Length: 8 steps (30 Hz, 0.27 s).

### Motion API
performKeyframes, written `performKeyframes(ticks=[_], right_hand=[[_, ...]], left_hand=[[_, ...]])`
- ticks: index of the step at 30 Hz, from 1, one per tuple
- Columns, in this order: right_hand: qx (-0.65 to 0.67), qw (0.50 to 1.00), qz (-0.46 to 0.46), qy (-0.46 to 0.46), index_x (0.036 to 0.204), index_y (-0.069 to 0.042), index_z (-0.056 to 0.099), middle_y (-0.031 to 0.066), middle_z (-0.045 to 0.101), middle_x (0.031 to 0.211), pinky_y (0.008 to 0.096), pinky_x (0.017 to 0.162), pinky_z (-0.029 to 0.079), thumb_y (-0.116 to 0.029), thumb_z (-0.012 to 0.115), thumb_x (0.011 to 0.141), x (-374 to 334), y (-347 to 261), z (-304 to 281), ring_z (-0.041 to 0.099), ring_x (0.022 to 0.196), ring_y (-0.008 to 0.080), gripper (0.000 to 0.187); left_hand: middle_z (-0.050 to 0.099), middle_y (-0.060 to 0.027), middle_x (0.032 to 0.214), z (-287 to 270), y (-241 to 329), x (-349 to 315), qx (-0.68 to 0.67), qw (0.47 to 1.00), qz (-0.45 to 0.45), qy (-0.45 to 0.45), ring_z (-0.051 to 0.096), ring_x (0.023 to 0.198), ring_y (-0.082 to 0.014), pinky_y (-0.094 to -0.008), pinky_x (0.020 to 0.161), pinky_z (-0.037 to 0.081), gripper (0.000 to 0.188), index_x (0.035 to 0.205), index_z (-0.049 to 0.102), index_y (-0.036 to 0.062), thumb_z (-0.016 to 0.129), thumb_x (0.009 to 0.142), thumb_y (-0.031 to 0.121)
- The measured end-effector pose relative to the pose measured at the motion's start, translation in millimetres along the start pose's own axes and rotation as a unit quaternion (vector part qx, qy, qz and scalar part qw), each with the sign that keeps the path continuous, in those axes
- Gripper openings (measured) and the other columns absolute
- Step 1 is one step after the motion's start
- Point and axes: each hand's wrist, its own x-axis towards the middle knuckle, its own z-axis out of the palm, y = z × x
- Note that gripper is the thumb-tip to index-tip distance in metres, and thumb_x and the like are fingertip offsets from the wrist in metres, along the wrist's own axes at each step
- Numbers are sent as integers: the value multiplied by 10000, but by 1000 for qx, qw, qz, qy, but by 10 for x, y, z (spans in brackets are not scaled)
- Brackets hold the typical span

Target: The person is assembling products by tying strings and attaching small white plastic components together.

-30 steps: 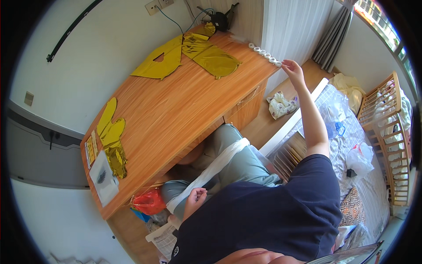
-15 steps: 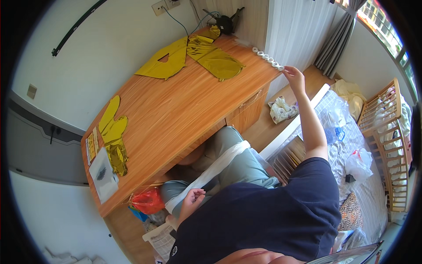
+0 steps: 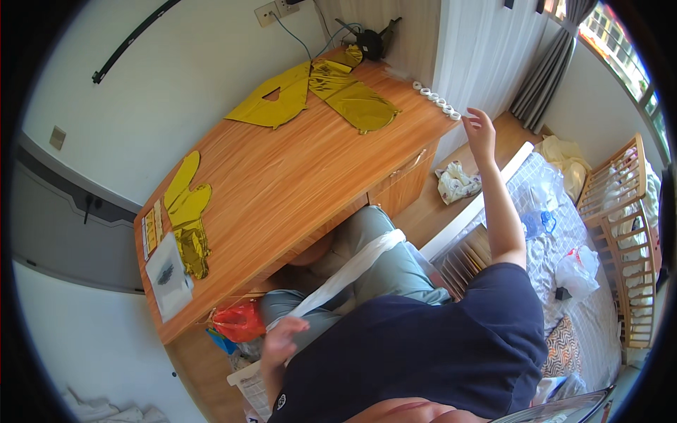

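Several small white rolls (image 3: 446,108), ring-shaped like tape, stand in a row along the desk's far right edge. My right hand (image 3: 481,134) is raised just beside the nearest roll, its thumb and fingers apart with nothing seen between them. Low at the left, my left hand (image 3: 281,344) is near my lap, smeared by motion, so its fingers are unclear. A long white strip (image 3: 345,275), of thin cloth or plastic, lies across my thighs and passes close to that hand.
Flat gold foil balloons (image 3: 352,102) lie at the back of the wooden desk (image 3: 282,190); another gold foil piece (image 3: 189,211) lies at its left, beside a clear plastic pouch (image 3: 168,278). A black router (image 3: 369,44) stands at the back. The bed (image 3: 564,310) is at my right.
My right hand has moved slightly away from the end roll and its fingers have spread. My left hand has moved down and left. The view has shifted a little.
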Motion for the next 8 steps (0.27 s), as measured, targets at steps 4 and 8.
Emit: performKeyframes(ticks=[4, 8], right_hand=[[188, 977, -79, -61, 1013, -16, 636, 64, 643, 933, 244, 690, 480, -123, 697, 862, -342, -902, -120, 583, 799, 106, 195], [400, 796, -284, -355, 940, -60, 647, 81, 634, 901, 286, 708, 471, -161, 770, 789, -643, -2003, -168, 598, 814, 177, 220]], left_hand=[[592, -132, 1111, 88, 617, 194, -189, 889, 327, -261, 531, 989, -255, -337, 779, 432, 347, 975, 703, 88, 777, 778, 363], [580, -129, 1174, 159, 1152, 132, -91, 874, 285, -383, 499, 1043, -263, -345, 799, 442, 378, 1004, 731, 110, 809, 746, 374]])
